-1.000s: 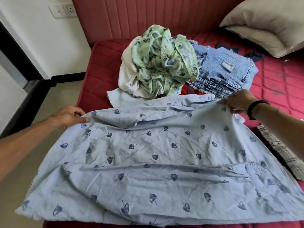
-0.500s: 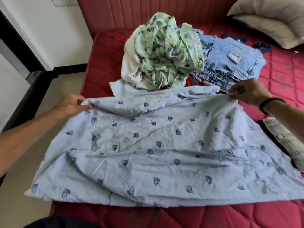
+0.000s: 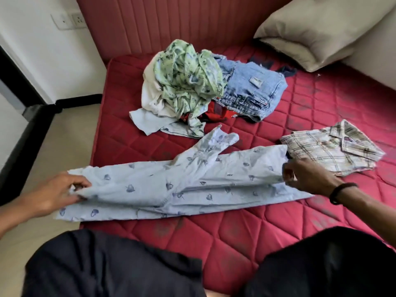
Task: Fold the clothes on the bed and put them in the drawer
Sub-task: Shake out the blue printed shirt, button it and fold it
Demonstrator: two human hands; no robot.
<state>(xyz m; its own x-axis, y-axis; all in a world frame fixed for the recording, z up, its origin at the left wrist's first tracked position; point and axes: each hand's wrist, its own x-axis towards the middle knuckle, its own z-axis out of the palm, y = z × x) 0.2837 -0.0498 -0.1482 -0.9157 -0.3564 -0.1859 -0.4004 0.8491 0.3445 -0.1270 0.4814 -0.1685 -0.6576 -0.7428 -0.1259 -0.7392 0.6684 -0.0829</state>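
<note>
A light blue shirt with dark leaf prints (image 3: 171, 187) lies folded into a long narrow band across the near part of the red mattress (image 3: 235, 232). My left hand (image 3: 57, 194) grips its left end, which hangs over the bed's edge. My right hand (image 3: 308, 176), with a black wristband, pinches its right end. One sleeve (image 3: 218, 140) sticks out toward the pile. Farther back lies a heap of unfolded clothes: a green floral garment (image 3: 186, 80), white cloth (image 3: 150, 95), blue jeans (image 3: 250, 88) and something red (image 3: 218, 113). A folded plaid shirt (image 3: 334, 148) rests at the right. No drawer is in view.
A beige pillow (image 3: 310, 28) leans at the back right against the red padded headboard (image 3: 171, 22). The floor (image 3: 53, 146) and a black bench-like edge (image 3: 23, 142) lie to the left of the bed. My dark-clothed legs (image 3: 107, 264) fill the bottom.
The blue shirt was spread wide with both hands at its far edge; now that edge has been brought toward me, leaving a narrow band. The camera view has pulled back.
</note>
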